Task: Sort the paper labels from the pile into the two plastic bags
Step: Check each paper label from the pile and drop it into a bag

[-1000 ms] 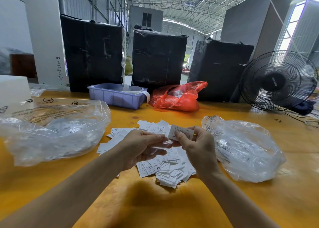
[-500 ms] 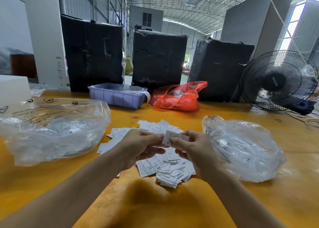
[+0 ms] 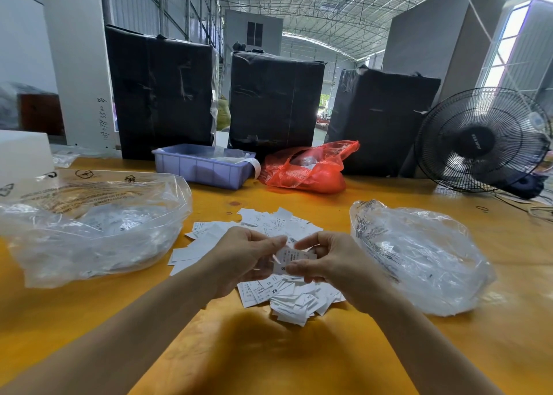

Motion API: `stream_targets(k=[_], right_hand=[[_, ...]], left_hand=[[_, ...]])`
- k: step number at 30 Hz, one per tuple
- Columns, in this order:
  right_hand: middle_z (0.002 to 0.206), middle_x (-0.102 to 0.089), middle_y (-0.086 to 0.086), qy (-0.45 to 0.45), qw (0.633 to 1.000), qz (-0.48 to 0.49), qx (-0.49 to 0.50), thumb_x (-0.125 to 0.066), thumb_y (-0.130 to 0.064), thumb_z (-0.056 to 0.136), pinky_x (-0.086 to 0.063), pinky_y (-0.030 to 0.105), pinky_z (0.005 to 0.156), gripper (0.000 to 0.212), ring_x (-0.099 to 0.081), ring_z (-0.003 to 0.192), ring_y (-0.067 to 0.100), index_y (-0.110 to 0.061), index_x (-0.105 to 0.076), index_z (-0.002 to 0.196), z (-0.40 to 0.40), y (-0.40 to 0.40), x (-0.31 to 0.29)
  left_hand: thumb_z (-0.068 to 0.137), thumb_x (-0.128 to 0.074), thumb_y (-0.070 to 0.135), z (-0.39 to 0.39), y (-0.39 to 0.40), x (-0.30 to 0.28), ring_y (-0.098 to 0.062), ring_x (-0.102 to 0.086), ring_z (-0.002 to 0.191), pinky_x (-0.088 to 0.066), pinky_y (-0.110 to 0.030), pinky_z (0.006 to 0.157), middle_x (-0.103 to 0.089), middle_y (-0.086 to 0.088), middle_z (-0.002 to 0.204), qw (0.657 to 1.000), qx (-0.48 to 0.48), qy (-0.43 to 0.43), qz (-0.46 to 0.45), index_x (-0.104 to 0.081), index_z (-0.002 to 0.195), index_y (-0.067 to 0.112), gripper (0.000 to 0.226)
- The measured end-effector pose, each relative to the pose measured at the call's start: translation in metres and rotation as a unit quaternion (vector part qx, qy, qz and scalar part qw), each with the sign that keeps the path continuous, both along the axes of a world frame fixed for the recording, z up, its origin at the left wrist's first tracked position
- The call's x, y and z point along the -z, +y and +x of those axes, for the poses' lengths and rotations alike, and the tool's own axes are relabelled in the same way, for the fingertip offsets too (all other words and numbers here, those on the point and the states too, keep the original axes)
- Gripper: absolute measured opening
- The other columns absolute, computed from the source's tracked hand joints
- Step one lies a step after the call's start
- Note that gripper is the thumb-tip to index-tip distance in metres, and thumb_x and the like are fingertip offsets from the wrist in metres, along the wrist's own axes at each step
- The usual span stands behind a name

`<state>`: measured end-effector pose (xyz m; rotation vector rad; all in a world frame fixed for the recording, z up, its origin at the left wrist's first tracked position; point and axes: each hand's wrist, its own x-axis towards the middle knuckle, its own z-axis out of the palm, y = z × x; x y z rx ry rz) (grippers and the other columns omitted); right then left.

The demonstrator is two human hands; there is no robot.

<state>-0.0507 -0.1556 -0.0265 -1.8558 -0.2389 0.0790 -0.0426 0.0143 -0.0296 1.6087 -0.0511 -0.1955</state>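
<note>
The small white paper label (image 3: 294, 258) has been lowered from where it was held a second ago and is now kept just above the heap of white paper labels (image 3: 278, 293) on the yellow wooden table (image 3: 269, 358). It is pinched between thumb and fingers of the right hand (image 3: 332, 263), while the left hand (image 3: 242, 260) is curled beside it with its fingertips touching the label's near edge. The heap is spread beneath and beyond both hands. To the left of the left hand a large clear plastic bag (image 3: 89, 230) is seen, holding labels; just right of the right hand lies a second crumpled clear plastic bag (image 3: 419, 260). Beyond the hands, well apart, a lilac plastic tray (image 3: 203, 167), a red plastic bag (image 3: 308, 167) and a black electric fan (image 3: 481, 140) are placed.
</note>
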Motion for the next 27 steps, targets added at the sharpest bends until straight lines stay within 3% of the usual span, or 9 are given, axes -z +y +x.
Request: stream_targets(k=[6, 11, 15, 20, 25, 27], right_hand=[[0.082, -0.068, 0.020, -0.043, 0.999, 0.011, 0.003, -0.082, -0.016, 0.054, -0.053, 0.026, 0.061, 0.051, -0.062, 0.059, 0.016, -0.006, -0.060, 0.098, 0.001, 0.000, 0.000], [0.082, -0.067, 0.024, -0.032, 0.999, -0.010, -0.018, -0.083, -0.002, 0.061, -0.052, 0.022, 0.056, 0.047, -0.063, 0.057, 0.016, -0.003, -0.058, 0.102, 0.002, -0.003, -0.001], [0.084, -0.065, 0.023, -0.035, 0.998, -0.029, -0.034, -0.082, -0.003, 0.063, -0.049, 0.019, 0.053, 0.057, -0.063, 0.057, 0.014, -0.003, -0.054, 0.112, 0.005, -0.002, 0.002], [0.097, -0.050, 0.007, -0.071, 0.993, -0.083, -0.037, -0.087, -0.007, 0.058, -0.059, 0.036, 0.069, 0.074, -0.065, 0.081, 0.025, -0.017, -0.047, 0.119, 0.006, 0.000, 0.006], [0.101, -0.054, 0.000, -0.140, 0.986, -0.086, 0.025, -0.078, -0.048, 0.053, -0.058, 0.037, 0.075, 0.084, -0.062, 0.085, 0.020, -0.020, -0.046, 0.125, 0.001, 0.003, 0.005], [0.105, -0.058, 0.001, -0.142, 0.988, -0.067, 0.012, -0.080, -0.042, 0.058, -0.058, 0.041, 0.076, 0.076, -0.065, 0.087, 0.022, -0.024, -0.046, 0.124, -0.001, 0.008, 0.007]], left_hand=[[0.082, -0.065, 0.035, -0.001, 0.001, 0.001, -0.014, -0.068, 0.056, -0.051, -0.020, 0.050, -0.073, -0.010, 0.072, 1.000, 0.002, 0.007, 0.007, -0.072, 0.084, 0.007, 0.029], [0.069, -0.064, 0.044, -0.001, 0.000, 0.001, -0.011, -0.064, 0.052, -0.049, -0.018, 0.049, -0.072, -0.008, 0.066, 0.999, 0.018, -0.024, 0.035, -0.073, 0.088, 0.003, 0.047], [0.067, -0.066, 0.042, -0.002, 0.000, 0.003, -0.013, -0.064, 0.054, -0.049, -0.018, 0.048, -0.072, -0.011, 0.071, 0.998, 0.043, -0.021, 0.051, -0.074, 0.086, 0.006, 0.042], [0.077, -0.068, 0.032, -0.001, -0.002, 0.006, -0.010, -0.062, 0.052, -0.047, -0.016, 0.048, -0.069, -0.006, 0.064, 0.997, 0.049, -0.004, 0.061, -0.075, 0.086, 0.005, 0.029], [0.083, -0.067, 0.009, -0.001, -0.006, 0.005, -0.014, -0.066, 0.056, -0.052, -0.021, 0.050, -0.070, -0.010, 0.067, 0.995, -0.022, 0.016, -0.093, -0.070, 0.091, -0.001, 0.013], [0.083, -0.065, 0.002, 0.000, -0.006, 0.005, -0.018, -0.069, 0.062, -0.057, -0.024, 0.054, -0.072, -0.012, 0.072, 0.986, -0.049, 0.020, -0.156, -0.067, 0.093, -0.004, 0.012]])
